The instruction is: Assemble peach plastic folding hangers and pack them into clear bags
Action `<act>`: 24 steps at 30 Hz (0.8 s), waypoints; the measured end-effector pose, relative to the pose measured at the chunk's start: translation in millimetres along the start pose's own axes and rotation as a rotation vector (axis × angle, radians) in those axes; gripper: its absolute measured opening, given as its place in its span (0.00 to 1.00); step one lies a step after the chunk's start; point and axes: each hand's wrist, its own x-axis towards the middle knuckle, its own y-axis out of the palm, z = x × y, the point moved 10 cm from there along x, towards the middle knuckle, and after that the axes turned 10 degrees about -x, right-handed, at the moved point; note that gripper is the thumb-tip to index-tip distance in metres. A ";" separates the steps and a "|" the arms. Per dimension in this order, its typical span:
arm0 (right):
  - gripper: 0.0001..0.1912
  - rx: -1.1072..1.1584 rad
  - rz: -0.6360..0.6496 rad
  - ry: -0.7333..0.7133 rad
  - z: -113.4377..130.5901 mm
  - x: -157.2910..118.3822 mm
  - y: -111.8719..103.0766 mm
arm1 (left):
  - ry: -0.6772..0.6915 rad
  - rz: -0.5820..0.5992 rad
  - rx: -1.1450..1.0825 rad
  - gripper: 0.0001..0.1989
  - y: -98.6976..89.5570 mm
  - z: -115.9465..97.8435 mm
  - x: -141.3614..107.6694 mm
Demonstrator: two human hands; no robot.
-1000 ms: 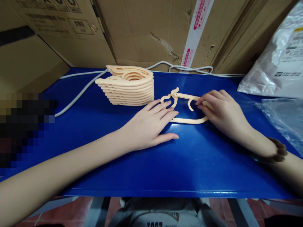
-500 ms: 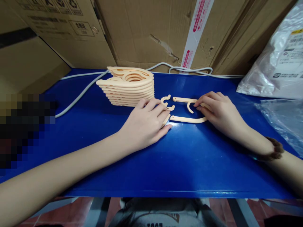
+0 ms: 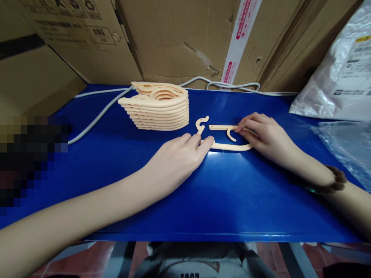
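Head view: blue table (image 3: 220, 200), cardboard (image 3: 171, 42) along far edge.
Right hand (image 3: 265, 133): pinches cream frame (image 3: 232, 147).
Left hand (image 3: 181, 156): grasp hidden; I can't tell.

Glossy blue tabletop (image 3: 220, 204); smooth beige plastic-looking hanger pieces (image 3: 232, 147).

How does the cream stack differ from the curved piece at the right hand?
The stack is many layers high; the curved piece lies low on the table. No hand touches the stack; the right hand holds the curved piece. Both are cream-coloured.
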 end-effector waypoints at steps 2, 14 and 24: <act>0.08 -0.035 -0.014 -0.011 4.9 0.5 -3.8 | 0.016 -0.028 0.021 0.20 -2.4 -0.7 -0.4; 0.13 -0.133 0.004 -0.338 70.9 -8.5 -7.4 | -0.086 -0.146 0.073 0.18 -7.2 15.2 1.8; 0.14 -0.205 -0.026 -0.434 92.1 -18.3 -12.3 | -0.332 -0.208 -0.118 0.15 -17.3 37.1 -2.1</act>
